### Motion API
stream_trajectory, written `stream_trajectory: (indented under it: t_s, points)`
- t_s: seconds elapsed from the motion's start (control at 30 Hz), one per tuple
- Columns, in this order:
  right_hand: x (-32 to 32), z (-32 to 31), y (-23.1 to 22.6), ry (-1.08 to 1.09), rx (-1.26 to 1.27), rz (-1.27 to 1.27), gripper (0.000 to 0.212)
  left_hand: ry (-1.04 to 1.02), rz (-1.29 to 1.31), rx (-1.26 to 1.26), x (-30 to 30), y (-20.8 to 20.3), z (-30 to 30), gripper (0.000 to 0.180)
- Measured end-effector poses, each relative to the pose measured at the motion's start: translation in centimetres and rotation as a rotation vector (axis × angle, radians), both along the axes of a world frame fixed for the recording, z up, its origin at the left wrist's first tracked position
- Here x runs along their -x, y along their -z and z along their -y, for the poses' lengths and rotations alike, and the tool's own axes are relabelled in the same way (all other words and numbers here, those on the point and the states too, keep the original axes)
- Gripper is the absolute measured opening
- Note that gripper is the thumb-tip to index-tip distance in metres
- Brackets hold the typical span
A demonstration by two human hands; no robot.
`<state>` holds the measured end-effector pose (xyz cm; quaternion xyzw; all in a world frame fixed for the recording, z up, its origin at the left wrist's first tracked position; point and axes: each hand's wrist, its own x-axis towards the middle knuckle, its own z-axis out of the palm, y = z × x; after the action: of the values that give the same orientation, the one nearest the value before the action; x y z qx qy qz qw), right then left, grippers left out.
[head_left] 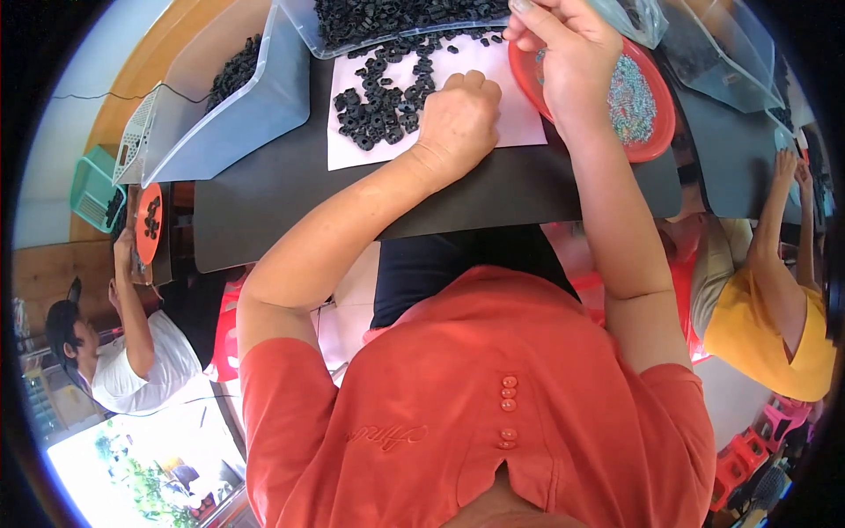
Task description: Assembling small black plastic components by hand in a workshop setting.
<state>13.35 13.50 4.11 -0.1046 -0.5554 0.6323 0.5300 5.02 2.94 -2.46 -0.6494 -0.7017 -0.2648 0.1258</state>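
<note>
The left hand [462, 114] is over a white sheet [519, 130] on the dark table [431, 207], its back upward and its fingers curled in close together. What lies under them is hidden, so I cannot tell whether it grips anything. Just to its left, small black parts [374, 128] lie in a loose cluster on the sheet, trailing away to the far edge, where a clear bin [304, 31] holds a large heap of similar pieces.

The right hand [572, 44] is raised over the left side of a red dish [653, 150], its thumb and fingers bent toward each other at the far edge of the view. I cannot tell whether the tips meet or pinch something. Tiny pale, multicoloured pieces [635, 101] fill much of the dish, which overlaps the right part of the sheet.

On the left of the table, a 2nd translucent bin [229, 132] stands tilted in view, with black parts inside. Farther right is another clear container [726, 75].

There are 2 co-workers alongside: on the left, a person in a white shirt [150, 374] has a hand beside an orange plate [148, 250] near a teal basket [88, 198]; on the right, a person wears a yellow top [757, 326].
</note>
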Motion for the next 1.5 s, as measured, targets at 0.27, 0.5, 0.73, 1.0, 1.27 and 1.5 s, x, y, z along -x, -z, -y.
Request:
stream_trajectory:
  t_s: [0.27, 0.5, 0.73, 1.0, 1.27, 1.5]
  points:
    - [-0.1, 0.2, 0.6, -0.130, -0.172, 0.237, 0.012, 0.113, 1.514, -0.110, 2.1, -5.3, 1.4, 0.013]
    - [0.0, 1.9, -0.5, -0.250, -0.172, 0.400, 0.016, 0.228, 1.819, -0.131, 4.6, -6.1, 2.3, 0.008]
    - [0.4, 2.3, 0.3, -0.303, -0.177, 0.347, 0.011, 0.424, 1.803, -0.049, 5.9, -5.4, 2.6, 0.017]
    - [0.5, 1.2, 0.5, -0.247, 0.029, 0.344, 0.009, -0.402, 0.755, -0.085, 12.5, -3.7, 3.6, 0.012]
    - [0.3, 1.6, 0.1, -0.211, 0.049, 0.422, 0.009, -0.390, 0.082, 0.183, 14.0, -2.1, 0.8, 0.022]
    - [0.3, 1.4, 0.2, -0.224, 0.040, 0.387, 0.009, -0.253, -0.043, 0.061, 13.2, -1.6, 1.1, 0.022]
